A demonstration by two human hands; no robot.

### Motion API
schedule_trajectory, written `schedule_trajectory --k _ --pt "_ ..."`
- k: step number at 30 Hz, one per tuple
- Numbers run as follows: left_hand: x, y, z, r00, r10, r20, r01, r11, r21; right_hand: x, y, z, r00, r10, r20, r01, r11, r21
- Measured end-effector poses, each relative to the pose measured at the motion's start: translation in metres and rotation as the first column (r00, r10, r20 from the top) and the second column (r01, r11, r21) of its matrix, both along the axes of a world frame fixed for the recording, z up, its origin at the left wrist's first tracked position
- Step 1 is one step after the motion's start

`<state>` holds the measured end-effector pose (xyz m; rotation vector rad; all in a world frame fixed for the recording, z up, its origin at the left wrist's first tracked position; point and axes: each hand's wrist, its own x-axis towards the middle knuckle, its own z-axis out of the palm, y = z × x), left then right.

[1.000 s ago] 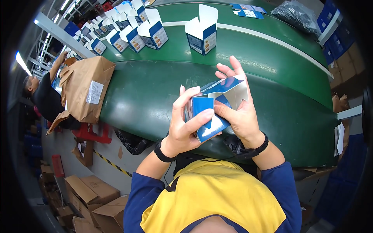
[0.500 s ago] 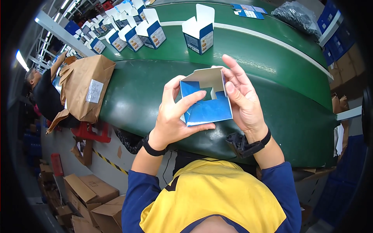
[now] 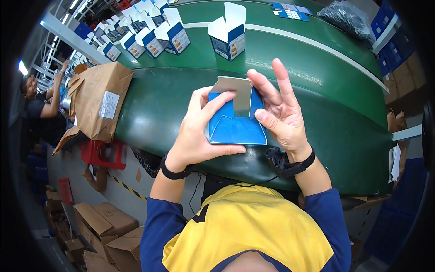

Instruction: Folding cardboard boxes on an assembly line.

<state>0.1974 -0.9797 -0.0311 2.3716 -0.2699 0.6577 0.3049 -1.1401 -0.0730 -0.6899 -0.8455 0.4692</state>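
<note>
A small blue cardboard box (image 3: pixel 238 131) with a grey-white inside is held up over the green table edge, its flaps partly folded. My left hand (image 3: pixel 195 124) is closed around its left side, the thumb lying over the near opening and a finger beneath. At the box's right side, my right hand (image 3: pixel 283 115) has its fingers stretched out and spread. Its thumb touches or nearly touches the right side flap (image 3: pixel 256 103). The tall back panel (image 3: pixel 234 86) stands up at the far side.
On the green conveyor belt (image 3: pixel 294 63) stands an open-topped blue-and-white box (image 3: pixel 229 41); several more crowd the far left. A brown paper bag (image 3: pixel 102 97) sits at the table's left end, with a person (image 3: pixel 43 102) beyond it. Cartons (image 3: pixel 106 220) lie on the floor.
The flaps have shifted, with the near blue flap now lying across the opening. My left thumb has moved up, and my right fingers have spread wider. Boxes on the belt have slid slightly left.
</note>
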Motion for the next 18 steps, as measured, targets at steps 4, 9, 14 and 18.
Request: schedule_trajectory --k 4,9,14,18 --pt "-0.001 -0.002 0.002 0.980 -0.035 -0.194 0.013 0.993 -0.113 -0.003 0.002 0.001 0.998 0.008 -0.064 -0.008 1.000 0.007" --pt "0.000 -0.005 -0.002 0.999 -0.032 -0.002 0.032 0.997 0.068 -0.004 0.006 0.004 0.965 -0.111 -0.237 0.116 0.993 0.006" --pt "0.003 -0.004 -0.006 0.986 -0.118 0.116 0.097 0.980 0.172 -0.014 -0.003 0.001 0.936 0.079 -0.342 -0.133 0.982 -0.136" --pt "0.004 -0.018 -0.007 0.991 -0.083 0.104 0.077 0.995 0.056 -0.020 -0.006 -0.002 0.958 -0.005 -0.288 -0.043 0.986 -0.161"
